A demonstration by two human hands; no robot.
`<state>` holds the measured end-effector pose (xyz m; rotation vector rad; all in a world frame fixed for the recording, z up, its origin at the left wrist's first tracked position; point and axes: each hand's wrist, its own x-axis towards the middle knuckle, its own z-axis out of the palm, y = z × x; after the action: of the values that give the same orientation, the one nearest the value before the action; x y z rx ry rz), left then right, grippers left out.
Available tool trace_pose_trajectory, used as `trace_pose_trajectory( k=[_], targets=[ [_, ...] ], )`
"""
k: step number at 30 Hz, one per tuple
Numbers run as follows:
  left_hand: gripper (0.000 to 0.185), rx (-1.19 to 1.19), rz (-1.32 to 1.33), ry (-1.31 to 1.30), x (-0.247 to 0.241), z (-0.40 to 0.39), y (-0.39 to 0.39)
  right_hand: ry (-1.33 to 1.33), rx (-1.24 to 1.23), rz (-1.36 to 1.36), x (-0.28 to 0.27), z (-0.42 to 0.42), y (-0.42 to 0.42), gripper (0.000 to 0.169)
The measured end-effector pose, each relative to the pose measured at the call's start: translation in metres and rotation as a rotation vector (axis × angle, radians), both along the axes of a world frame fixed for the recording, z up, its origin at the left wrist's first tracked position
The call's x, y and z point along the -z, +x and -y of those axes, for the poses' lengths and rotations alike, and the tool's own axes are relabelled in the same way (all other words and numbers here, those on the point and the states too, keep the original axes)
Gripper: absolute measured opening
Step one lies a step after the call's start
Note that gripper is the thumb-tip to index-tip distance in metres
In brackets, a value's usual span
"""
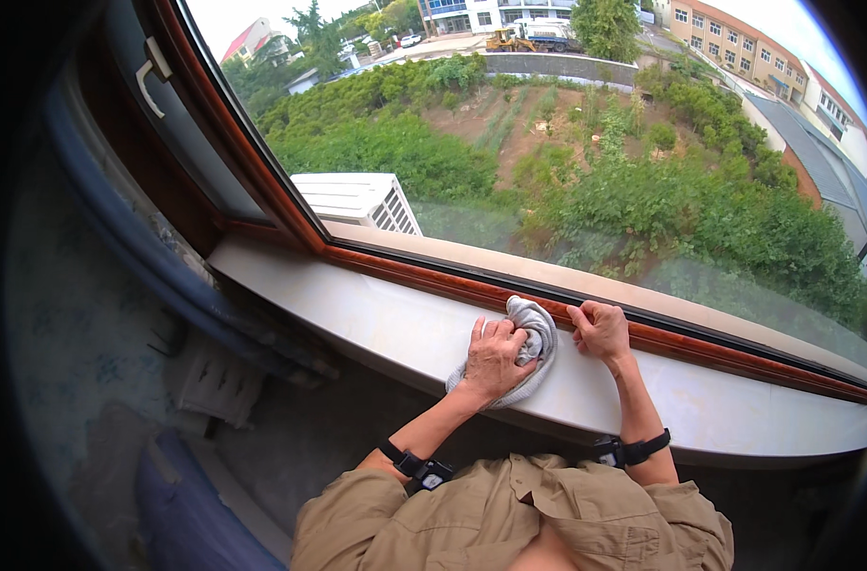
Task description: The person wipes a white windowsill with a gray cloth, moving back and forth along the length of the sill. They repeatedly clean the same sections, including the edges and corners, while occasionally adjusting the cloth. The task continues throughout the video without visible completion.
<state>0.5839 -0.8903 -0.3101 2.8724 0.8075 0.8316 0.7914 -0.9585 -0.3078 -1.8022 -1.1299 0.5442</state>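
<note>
A crumpled light-grey ribbed cloth (pixel 537 332) lies bunched on the white windowsill (pixel 383 314), its upper end against the red-brown window frame (pixel 433 282). Across its left part rests my left hand (pixel 498 360), fingers bent and gripping the fabric. My right hand (pixel 601 328) is just right of the cloth, curled into a loose fist at the frame's lower rail. Nothing shows in its fingers, though their inner side is partly hidden. Each forearm wears a black strap with a small device.
Behind the frame stands a large window pane (pixel 548 214), with a white outdoor unit (pixel 355 200) outside. A pale window handle (pixel 151 78) sits on the left sash. Bluish curtain-like fabric (pixel 141 207) hangs at left, above a small pale cabinet (pixel 216 382) in dim light.
</note>
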Motion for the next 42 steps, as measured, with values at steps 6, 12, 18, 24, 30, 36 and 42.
trace_pose_trajectory(
  k=[6,12,18,24,30,36,42],
  targets=[
    [0.05,-0.196,0.064,-0.09,0.011,-0.052,-0.061,0.029,-0.005,0.018,-0.002,0.001,-0.002,0.035],
    [0.043,-0.839,-0.132,0.136,0.013,-0.148,-0.131,0.003,0.011,0.016,0.001,0.0,0.0,0.033],
    [0.035,-0.908,0.065,0.311,0.047,-0.263,-0.218,-0.008,0.006,0.045,0.0,-0.002,-0.003,0.033],
    [0.043,-1.103,-0.059,-0.286,0.032,-0.319,-0.22,-0.022,0.014,0.056,0.0,-0.001,-0.002,0.034],
    [0.065,-1.254,-0.175,-0.441,0.009,-0.327,-0.22,-0.017,0.017,0.026,-0.001,-0.001,-0.002,0.034],
    [0.071,-1.125,-0.199,-0.366,0.013,-0.305,-0.224,-0.011,0.012,0.044,-0.002,-0.002,-0.005,0.034],
    [0.071,-0.772,-0.288,-0.295,0.019,-0.254,-0.208,-0.014,-0.026,0.061,0.001,-0.004,-0.009,0.033]
  ],
)
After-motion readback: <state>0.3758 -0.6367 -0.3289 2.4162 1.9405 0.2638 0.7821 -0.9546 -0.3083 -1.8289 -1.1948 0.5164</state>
